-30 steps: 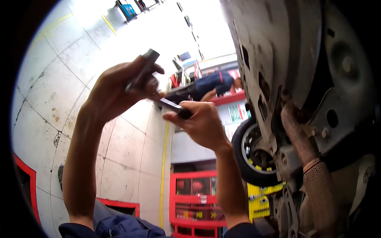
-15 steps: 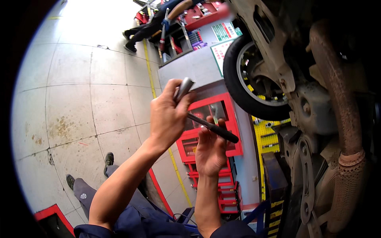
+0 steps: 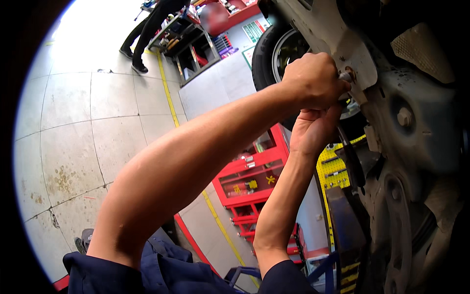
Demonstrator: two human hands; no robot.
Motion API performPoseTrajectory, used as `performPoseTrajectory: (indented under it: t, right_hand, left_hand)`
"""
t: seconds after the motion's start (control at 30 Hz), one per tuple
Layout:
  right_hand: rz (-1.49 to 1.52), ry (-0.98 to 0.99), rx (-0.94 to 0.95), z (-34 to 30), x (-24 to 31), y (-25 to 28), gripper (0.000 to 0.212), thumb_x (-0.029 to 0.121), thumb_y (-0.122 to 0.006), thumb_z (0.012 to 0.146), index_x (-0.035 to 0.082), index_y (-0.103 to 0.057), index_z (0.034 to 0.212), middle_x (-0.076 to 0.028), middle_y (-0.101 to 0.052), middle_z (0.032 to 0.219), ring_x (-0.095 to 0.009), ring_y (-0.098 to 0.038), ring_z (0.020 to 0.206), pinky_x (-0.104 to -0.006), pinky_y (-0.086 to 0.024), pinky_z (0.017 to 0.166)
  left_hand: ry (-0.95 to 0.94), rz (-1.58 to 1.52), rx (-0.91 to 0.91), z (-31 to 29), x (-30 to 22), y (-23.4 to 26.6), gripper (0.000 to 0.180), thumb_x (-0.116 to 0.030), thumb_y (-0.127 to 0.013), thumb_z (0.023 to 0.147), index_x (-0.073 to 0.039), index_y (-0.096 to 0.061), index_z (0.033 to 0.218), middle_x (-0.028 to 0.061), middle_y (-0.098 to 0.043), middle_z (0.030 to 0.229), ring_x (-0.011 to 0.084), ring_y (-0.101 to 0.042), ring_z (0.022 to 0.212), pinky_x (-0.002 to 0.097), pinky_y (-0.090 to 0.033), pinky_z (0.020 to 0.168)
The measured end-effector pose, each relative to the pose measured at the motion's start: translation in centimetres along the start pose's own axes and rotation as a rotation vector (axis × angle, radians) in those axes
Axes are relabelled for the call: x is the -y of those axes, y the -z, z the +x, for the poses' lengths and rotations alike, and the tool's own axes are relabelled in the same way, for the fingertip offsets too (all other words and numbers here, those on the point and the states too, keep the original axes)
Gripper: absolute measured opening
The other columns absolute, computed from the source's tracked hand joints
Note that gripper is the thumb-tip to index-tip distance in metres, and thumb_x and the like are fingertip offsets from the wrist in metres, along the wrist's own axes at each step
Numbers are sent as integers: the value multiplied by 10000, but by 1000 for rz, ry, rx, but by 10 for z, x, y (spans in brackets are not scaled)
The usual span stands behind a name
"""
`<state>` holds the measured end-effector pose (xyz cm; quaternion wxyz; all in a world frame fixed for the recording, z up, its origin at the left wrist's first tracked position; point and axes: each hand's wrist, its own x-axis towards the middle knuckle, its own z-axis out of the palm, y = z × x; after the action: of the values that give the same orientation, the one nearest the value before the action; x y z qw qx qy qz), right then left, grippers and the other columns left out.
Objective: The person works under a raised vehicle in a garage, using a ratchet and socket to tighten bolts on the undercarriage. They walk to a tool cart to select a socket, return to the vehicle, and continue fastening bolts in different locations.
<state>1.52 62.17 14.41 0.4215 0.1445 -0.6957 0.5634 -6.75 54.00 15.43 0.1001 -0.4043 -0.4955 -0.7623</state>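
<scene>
Raised up to the car's underside, my left hand (image 3: 313, 81) is closed round a ratchet wrench. Its metal socket (image 3: 346, 77) pokes out past my fingers and meets a rusty bolt (image 3: 352, 73) on a pale metal arm (image 3: 338, 36). Right below, my right hand (image 3: 313, 130) is closed, its palm upward and its curled fingers close against the left hand. The wrench's handle is hidden by the hands, so what my right fingers grip does not show.
A wheel (image 3: 267, 56) sits behind my hands. Underbody parts (image 3: 416, 112) fill the right side. Beyond stand a red cabinet (image 3: 223, 181), a yellow tool board (image 3: 333, 169) and a tool cart (image 3: 196, 54). A person in dark trousers (image 3: 142, 36) stands at the far left.
Both hands have moved up and right with the ratchet wrench, from open air to the bolt. The right fingers, earlier loosely at the handle, are now curled in. The other person now stands more upright.
</scene>
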Motion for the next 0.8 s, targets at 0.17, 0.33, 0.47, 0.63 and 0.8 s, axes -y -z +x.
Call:
performPoseTrajectory:
  t: [0.17, 0.33, 0.47, 0.63, 0.8]
  right_hand:
    - [-3, 158, 72, 14, -23, 1, 461, 285, -427, 1045, 11, -440, 1415, -89, -539, 1357, -156, -524, 1271, -339, -416, 1072]
    - [704, -105, 761, 48, -41, 29, 366, 331, -417, 1031, 55, -527, 1244, -45, -632, 1056, -86, -603, 1076, -265, -468, 958]
    - [1036, -171, 414, 43, -62, 15, 305, 301, -483, 995, 32, -556, 1120, -66, -644, 1039, -119, -649, 928, -230, -481, 918]
    - [-14, 272, -142, 22, -26, -24, 509, 422, -476, 1013, 1, -523, 1295, -156, -620, 1214, -221, -653, 1064, -329, -528, 907]
    - [813, -42, 53, 29, -29, -30, 415, 405, -487, 1009, 2, -570, 1061, -113, -664, 1093, -116, -679, 789, -241, -547, 663]
  left_hand:
    - [-26, 189, -220, 0, -8, -12, 338, -421, -713, 806, -94, -789, 851, 174, -706, 762, 343, -702, 743, 434, -558, 725]
    - [-53, 345, -190, 3, -16, -5, 363, -442, -737, 774, -87, -785, 831, 163, -709, 758, 343, -696, 735, 418, -556, 702]
    - [-24, 388, -135, 2, -25, -11, 395, -478, -745, 769, -86, -779, 807, 115, -716, 726, 261, -713, 722, 381, -556, 689]
    - [-187, 371, -234, 36, 4, -11, 406, -489, -757, 767, -88, -780, 824, 103, -728, 746, 254, -721, 740, 356, -555, 713]
    - [-92, 378, -123, 19, -28, 0, 534, -543, -748, 739, -19, -772, 839, 175, -730, 823, 286, -725, 819, 373, -559, 759]
